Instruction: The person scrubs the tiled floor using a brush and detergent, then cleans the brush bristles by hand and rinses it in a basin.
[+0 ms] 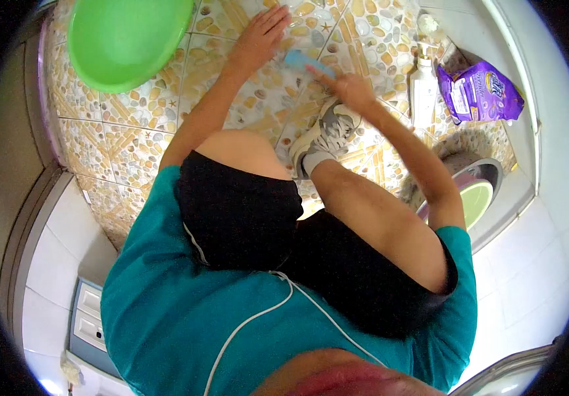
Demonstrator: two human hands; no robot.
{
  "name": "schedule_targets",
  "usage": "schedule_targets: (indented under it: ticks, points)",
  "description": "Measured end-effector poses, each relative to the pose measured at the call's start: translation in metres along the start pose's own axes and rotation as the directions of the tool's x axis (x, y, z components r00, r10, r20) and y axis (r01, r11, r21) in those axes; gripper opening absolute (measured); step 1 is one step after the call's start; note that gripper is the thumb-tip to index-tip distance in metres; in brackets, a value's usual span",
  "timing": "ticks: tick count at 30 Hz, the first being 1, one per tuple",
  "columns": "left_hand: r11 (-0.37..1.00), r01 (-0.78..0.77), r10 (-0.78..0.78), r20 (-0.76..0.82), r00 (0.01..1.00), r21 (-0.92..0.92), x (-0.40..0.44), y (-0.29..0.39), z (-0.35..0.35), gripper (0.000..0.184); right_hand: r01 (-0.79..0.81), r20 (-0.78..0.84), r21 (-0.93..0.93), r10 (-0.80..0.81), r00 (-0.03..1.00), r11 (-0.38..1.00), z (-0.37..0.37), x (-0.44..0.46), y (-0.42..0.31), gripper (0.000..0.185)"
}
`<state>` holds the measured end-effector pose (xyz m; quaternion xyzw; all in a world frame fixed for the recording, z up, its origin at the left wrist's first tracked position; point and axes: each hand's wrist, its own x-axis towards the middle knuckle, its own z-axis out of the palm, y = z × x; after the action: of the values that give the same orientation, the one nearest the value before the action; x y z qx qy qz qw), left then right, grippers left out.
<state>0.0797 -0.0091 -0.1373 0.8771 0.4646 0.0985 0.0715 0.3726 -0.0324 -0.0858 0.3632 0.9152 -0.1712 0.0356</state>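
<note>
My left hand [262, 38] lies flat near the top of the view, its fingers stretched out over the wet, pebble-patterned floor [231, 86]. To its right, my right hand [350, 91] is closed round the near end of a light-blue brush [307, 64]. Motion blurs the brush, and its bristles cannot be made out. The brush is low over the floor or touching it; which one is unclear. A grey and white shoe [337, 129] on my foot is just below my right hand.
A green basin [126, 39] stands at the upper left. To the right are a white pump bottle [423, 92], a purple bag [482, 94], a white scrubbing ball [427, 24] and stacked basins [477, 201] beside the wall. A door frame [40, 198] runs along the left.
</note>
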Motion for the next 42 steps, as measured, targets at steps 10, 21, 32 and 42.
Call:
schedule_targets:
  ticks: [10,21,32,42]
  points:
    - [0.942,0.241,-0.246,0.005,0.969,-0.234,-0.011,0.005,-0.001,0.02,-0.293,0.249,-0.035,0.292,0.923,0.956,-0.034,0.007,0.002,0.07]
    - [0.954,0.236,-0.247,-0.038,0.968,-0.185,-0.023,0.011,0.002,0.019,-0.325,0.183,-0.053,0.329,0.926,0.944,-0.021,-0.033,0.034,0.08]
    - [0.984,0.066,-0.094,-0.171,0.981,-0.163,-0.013,0.009,-0.004,0.033,-0.154,0.139,0.066,0.144,0.98,0.986,-0.027,-0.026,-0.025,0.065]
    - [0.989,0.008,-0.041,-0.225,0.973,-0.146,-0.005,0.012,-0.022,0.041,-0.658,0.08,0.032,0.654,0.752,0.752,-0.025,-0.077,-0.031,0.035]
